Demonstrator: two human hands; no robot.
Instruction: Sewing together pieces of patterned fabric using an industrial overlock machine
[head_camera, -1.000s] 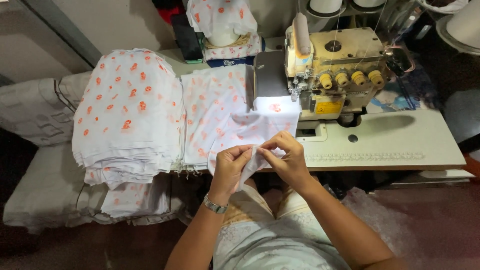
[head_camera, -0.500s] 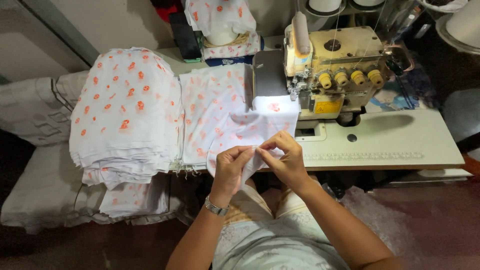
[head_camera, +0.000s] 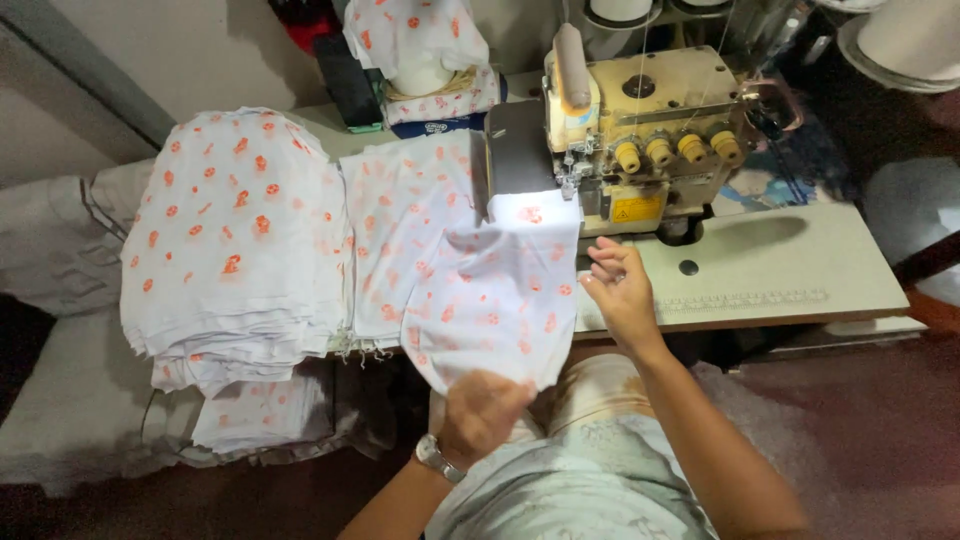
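At the front edge of the sewing table (head_camera: 800, 300), near its middle, a white fabric piece w/ orange print (head_camera: 500, 300) hangs spread between the person's hands, its top end lit under the overlock machine (head_camera: 640, 130) at the back of the table, its lower end off the table edge over the lap. Left hand (head_camera: 480, 415) is closed on the bottom hem, fingers mostly hidden behind cloth, so grip looks like a pinch but can't see it fully. Right hand (head_camera: 620, 295) rests at the piece's right edge, fingers loosely curled and part open, touching the cloth, not clearly gripping. Step, as I read it: laying out / aligning the piece to feed at the needle area. Next move prob. needs edge kept flat and lined up w/ the presser foot, right fingers kept off the needle. Left side of table: tall stack of same print fabric (head_camera: 235, 230); a flatter pile (head_camera: 405, 220) beside it, touching the machine.
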